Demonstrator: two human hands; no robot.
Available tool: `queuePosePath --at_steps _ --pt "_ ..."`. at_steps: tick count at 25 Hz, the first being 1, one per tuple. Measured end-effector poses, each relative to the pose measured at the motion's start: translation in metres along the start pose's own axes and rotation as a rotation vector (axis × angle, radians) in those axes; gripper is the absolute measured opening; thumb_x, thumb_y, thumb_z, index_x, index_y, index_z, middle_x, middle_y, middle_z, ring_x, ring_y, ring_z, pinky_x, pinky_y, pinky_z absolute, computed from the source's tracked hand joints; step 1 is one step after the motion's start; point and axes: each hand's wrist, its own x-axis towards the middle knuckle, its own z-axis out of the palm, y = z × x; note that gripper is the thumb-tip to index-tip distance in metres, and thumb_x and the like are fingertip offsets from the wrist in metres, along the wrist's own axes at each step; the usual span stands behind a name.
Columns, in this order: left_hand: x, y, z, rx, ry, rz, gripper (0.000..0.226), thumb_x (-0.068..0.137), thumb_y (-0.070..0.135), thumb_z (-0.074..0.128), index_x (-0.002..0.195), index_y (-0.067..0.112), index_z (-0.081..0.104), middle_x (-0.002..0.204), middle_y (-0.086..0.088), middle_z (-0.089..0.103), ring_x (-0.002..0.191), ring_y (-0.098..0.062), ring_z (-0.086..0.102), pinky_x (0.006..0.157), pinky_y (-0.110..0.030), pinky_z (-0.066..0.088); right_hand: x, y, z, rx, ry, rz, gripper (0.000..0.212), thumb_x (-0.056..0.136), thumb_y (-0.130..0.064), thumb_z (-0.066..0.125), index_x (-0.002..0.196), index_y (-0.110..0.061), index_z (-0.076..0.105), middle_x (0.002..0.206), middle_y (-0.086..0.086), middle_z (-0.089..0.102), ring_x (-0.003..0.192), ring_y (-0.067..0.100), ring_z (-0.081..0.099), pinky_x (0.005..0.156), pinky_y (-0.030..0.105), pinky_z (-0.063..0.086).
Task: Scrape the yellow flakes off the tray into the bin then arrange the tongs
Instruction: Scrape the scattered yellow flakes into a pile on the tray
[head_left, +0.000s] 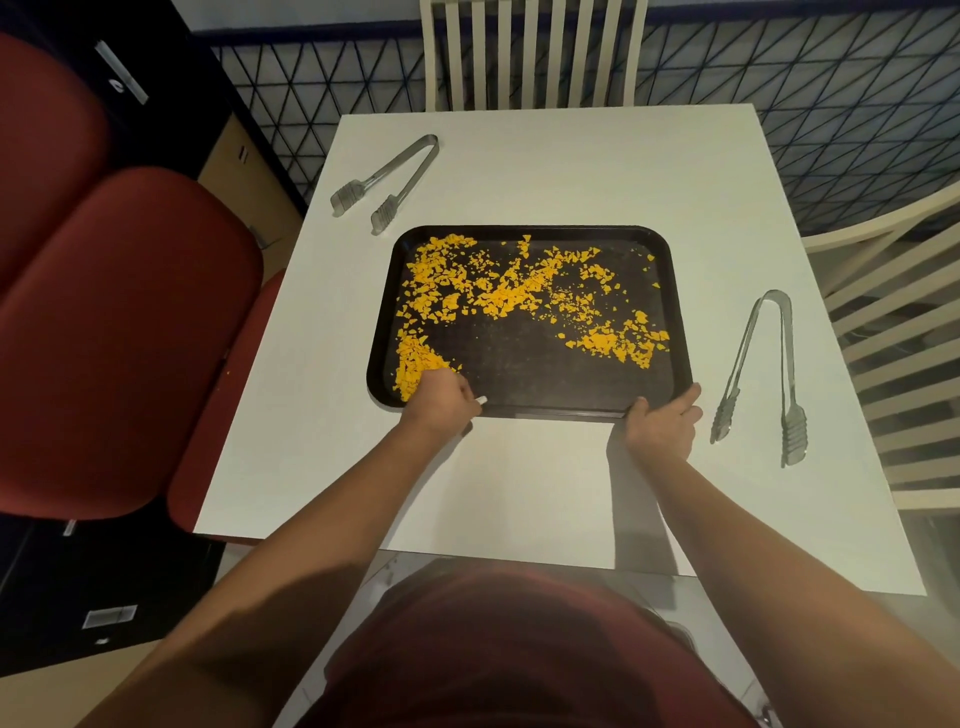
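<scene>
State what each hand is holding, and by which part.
The right hand grips the black tray by its near right corner. The left hand holds a small white thing, mostly hidden.

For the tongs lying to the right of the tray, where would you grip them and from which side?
Grip the tongs on the right around both arms just below the closed bend at the far end, coming from above. There the arms run close together, so one hand can close round both; the toothed tips splay wide apart toward the near table edge. The right hand, now holding the tray rim, is nearest.

One tray, two tongs, two hands, many yellow flakes.
</scene>
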Motion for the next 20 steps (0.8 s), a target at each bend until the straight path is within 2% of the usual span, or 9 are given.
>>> queuePosePath --at_steps 2,4,5,8,9,12,15,18,20 --pt "0.006 -0.002 -0.005 0.063 0.021 -0.034 0.013 0.081 0.012 0.064 0.07 0.004 0.065 0.058 -0.006 0.052 0.053 -0.02 0.057 0.047 -0.018 0.04 0.0 0.0 -0.001 -0.002 -0.004 -0.004 0.07 0.093 -0.025 0.045 0.146 -0.006 0.003 0.138 0.024 0.03 0.119 0.045 0.04 0.095 0.044 0.034" --pt "0.013 -0.006 -0.012 0.112 0.071 -0.071 0.014 0.08 0.015 0.067 0.081 0.001 0.067 0.071 -0.009 0.055 0.074 -0.03 0.06 0.062 -0.028 0.045 0.001 0.0 -0.002 0.001 -0.01 0.001 0.071 0.093 -0.024 0.045 0.146 -0.006 0.003 0.139 0.024 0.029 0.119 0.045 0.04 0.096 0.044 0.034" --pt "0.016 -0.006 -0.013 0.092 0.077 -0.073 0.016 0.08 0.016 0.067 0.082 0.0 0.067 0.076 -0.01 0.057 0.076 -0.03 0.06 0.065 -0.03 0.046 0.001 0.0 -0.002 0.003 -0.012 0.002 0.071 0.093 -0.024 0.046 0.146 -0.006 0.003 0.139 0.024 0.029 0.119 0.045 0.04 0.096 0.044 0.034" --pt "0.018 0.004 -0.007 -0.02 -0.001 -0.016 0.014 0.078 0.014 0.067 0.075 -0.001 0.068 0.074 -0.009 0.06 0.065 -0.019 0.055 0.062 -0.023 0.042 0.001 0.0 -0.002 0.001 -0.007 0.002 0.072 0.092 -0.024 0.046 0.146 -0.006 0.003 0.139 0.024 0.029 0.119 0.046 0.04 0.096 0.044 0.034" --pt "0.018 0.006 -0.005 -0.003 -0.031 -0.003 0.015 0.078 0.014 0.067 0.078 -0.001 0.069 0.075 -0.01 0.063 0.066 -0.018 0.056 0.062 -0.022 0.043 0.001 0.0 -0.002 0.001 -0.007 0.003 0.072 0.092 -0.024 0.047 0.146 -0.006 0.004 0.139 0.025 0.029 0.118 0.046 0.04 0.095 0.045 0.034" --pt "0.027 0.001 -0.011 0.132 -0.048 -0.051 0.025 0.077 0.02 0.069 0.09 -0.001 0.069 0.08 -0.012 0.066 0.083 -0.027 0.065 0.066 -0.028 0.047 0.001 0.001 -0.004 -0.002 -0.024 0.001 0.072 0.092 -0.025 0.048 0.146 -0.006 0.004 0.139 0.024 0.029 0.117 0.046 0.041 0.094 0.045 0.035" --pt "0.036 -0.001 -0.024 0.186 0.037 -0.09 0.025 0.076 0.019 0.07 0.092 0.001 0.064 0.091 -0.012 0.064 0.085 -0.029 0.063 0.065 -0.03 0.047 0.001 0.001 -0.005 0.001 -0.026 -0.011 0.072 0.092 -0.025 0.048 0.146 -0.006 0.004 0.139 0.024 0.028 0.117 0.047 0.041 0.094 0.045 0.035" --pt "0.037 0.013 -0.019 0.171 -0.052 0.02 0.026 0.077 0.022 0.07 0.088 -0.002 0.069 0.094 -0.013 0.069 0.085 -0.026 0.064 0.075 -0.03 0.053 0.0 0.002 -0.005 0.001 -0.024 -0.029 0.073 0.091 -0.024 0.048 0.146 -0.005 0.004 0.138 0.026 0.029 0.115 0.048 0.042 0.093 0.046 0.036" --pt "0.033 0.014 -0.014 0.202 -0.098 0.018 0.025 0.077 0.021 0.069 0.09 -0.001 0.069 0.091 -0.012 0.069 0.088 -0.026 0.066 0.077 -0.031 0.054 0.001 0.002 -0.005 0.005 -0.024 -0.024 0.072 0.091 -0.024 0.048 0.146 -0.004 0.005 0.138 0.026 0.029 0.114 0.048 0.042 0.092 0.046 0.036"
